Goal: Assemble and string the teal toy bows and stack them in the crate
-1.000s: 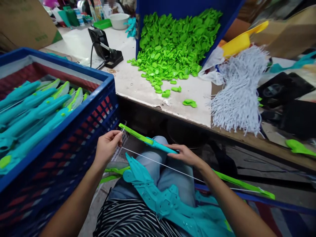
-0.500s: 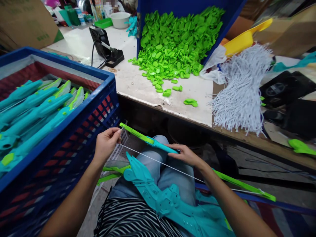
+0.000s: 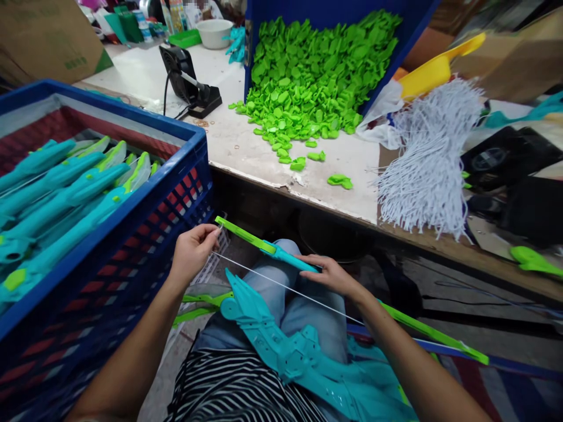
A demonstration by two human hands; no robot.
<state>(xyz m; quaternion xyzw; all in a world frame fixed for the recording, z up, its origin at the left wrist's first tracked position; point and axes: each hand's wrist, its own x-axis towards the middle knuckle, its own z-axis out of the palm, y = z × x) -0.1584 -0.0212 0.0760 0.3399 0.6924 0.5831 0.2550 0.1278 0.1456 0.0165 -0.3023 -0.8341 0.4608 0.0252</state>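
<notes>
A toy bow [image 3: 292, 258] with a teal middle and lime-green limbs lies across my knees. My right hand [image 3: 329, 273] is closed round its teal middle. At the bow's left tip, my left hand [image 3: 194, 249] pinches the end of a white string [image 3: 281, 284], which runs taut below the bow toward the right limb. The pinched end is mostly hidden by the fingers. More teal toy bow parts [image 3: 303, 357] rest on my lap, with lime-green limbs and clear pieces poking out at the left.
A blue crate [image 3: 193, 138] of finished-looking teal and green pieces stands at left. On the table [image 3: 352, 202] are a heap of green plastic parts [image 3: 316, 76], a bundle of white strings [image 3: 426, 158], a yellow scoop [image 3: 426, 76] and a small black fan [image 3: 187, 82].
Very little differs. My left hand and the bow's left tip have shifted slightly right and up; the bow's right tip sits a touch lower. Both hands keep their hold.
</notes>
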